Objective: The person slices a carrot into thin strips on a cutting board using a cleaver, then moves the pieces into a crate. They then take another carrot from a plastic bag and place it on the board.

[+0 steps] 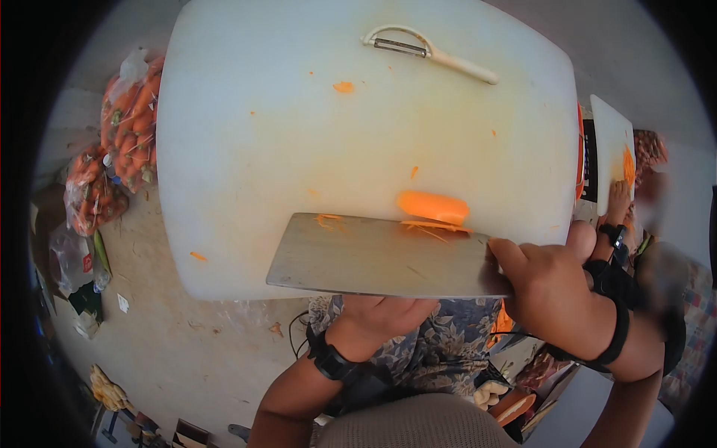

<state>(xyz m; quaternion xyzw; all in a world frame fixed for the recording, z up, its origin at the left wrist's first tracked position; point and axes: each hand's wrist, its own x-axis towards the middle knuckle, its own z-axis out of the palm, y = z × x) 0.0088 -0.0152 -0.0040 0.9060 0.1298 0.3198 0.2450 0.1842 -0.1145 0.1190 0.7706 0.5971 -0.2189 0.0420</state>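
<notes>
Cleaver work on a carrot looks to be the step in hand. The cutting board, broad and white, is the landmark. The carrot piece, a short peeled stub, lies flat on the board close to its near edge, right of centre. The cleaver lies just on the near side of the carrot piece, its broad flat side facing the camera and thin orange slivers clinging along its far edge.

The right hand is closed around the cleaver's handle at the board's near right corner. The left hand sits at the board's near edge and is mostly hidden by the blade, so I cannot tell whether it is open or gripping anything. It is not on the carrot piece.

By my judgement, another cut calls for turning the blade edge down over the stub and steadying the stub from the left with the fingertips tucked back, since so short a piece can roll.

A peeler rests at the board's far edge. Bags of carrots lie off its left side. Beyond its right edge, another person's hand works at a second board.
</notes>
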